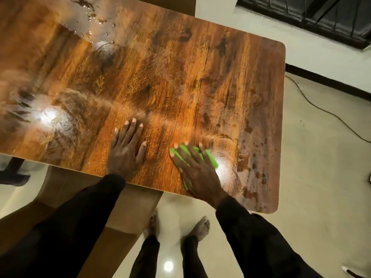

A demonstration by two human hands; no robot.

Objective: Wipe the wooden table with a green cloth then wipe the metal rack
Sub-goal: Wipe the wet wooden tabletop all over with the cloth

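The wooden table (180, 81) fills most of the head view, glossy brown with wet streaks and droplets. My right hand (197, 170) lies flat near the table's front edge, pressing down a bright green cloth (211, 158) that shows between and beside the fingers. My left hand (126, 149) rests flat on the bare wood to its left, fingers spread, holding nothing. Water drops sit right of the cloth and at the far left top. A dark metal rack (325, 19) shows at the top right, beyond the table.
A brown cardboard box (128, 215) stands under the table's front edge. My bare feet (198, 226) are on the pale tiled floor. A thin cable (321, 109) runs over the floor to the right of the table.
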